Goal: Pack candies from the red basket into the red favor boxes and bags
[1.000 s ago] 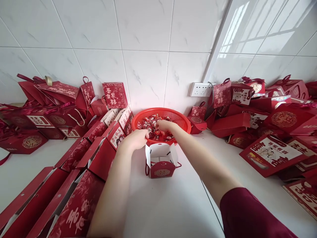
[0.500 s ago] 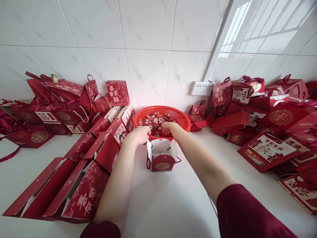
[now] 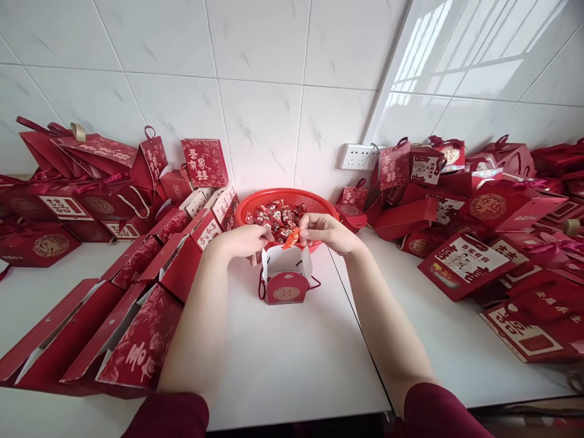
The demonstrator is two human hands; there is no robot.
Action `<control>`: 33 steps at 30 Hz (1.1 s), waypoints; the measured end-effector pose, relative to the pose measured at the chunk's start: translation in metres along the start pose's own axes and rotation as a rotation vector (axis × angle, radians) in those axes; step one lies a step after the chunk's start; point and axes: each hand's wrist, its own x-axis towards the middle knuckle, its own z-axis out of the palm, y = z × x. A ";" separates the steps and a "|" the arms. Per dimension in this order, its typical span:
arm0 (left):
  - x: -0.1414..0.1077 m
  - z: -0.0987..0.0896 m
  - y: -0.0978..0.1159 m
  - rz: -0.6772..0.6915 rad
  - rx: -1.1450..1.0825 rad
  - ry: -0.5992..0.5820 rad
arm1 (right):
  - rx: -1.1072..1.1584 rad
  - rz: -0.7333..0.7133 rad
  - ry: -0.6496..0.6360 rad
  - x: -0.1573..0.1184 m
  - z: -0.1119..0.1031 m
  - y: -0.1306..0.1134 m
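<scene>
A small red gift box [image 3: 286,293] with a round gold emblem, white inside and dark red cord handles, stands upright on the white table with its top unfolded. My right hand [image 3: 329,234] is over the box's right side, thumb and fingertips pinching an orange-wrapped candy [image 3: 291,239] above the opening. At the box's upper left, my left hand [image 3: 245,242] is closed, its curled fingertips on the edge of the left flap. Directly behind the box is a red plastic basket [image 3: 314,198] holding many red-wrapped candies [image 3: 276,214].
Rows of opened red boxes [image 3: 132,340] line the left side, with more boxes [image 3: 52,243] behind them. A heap of red gift boxes [image 3: 474,261] fills the right. A power strip [image 3: 359,156] is on the tiled wall [image 3: 255,121]. A dark seam crosses the table [image 3: 292,365].
My right hand has come out of the basket toward me with an orange-wrapped candy, now over the box. My left hand stays by the box's left flap. The view has shifted slightly.
</scene>
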 end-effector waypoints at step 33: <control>-0.041 0.004 0.031 0.691 -0.357 -0.367 | -0.097 -0.009 -0.403 -0.039 0.040 -0.060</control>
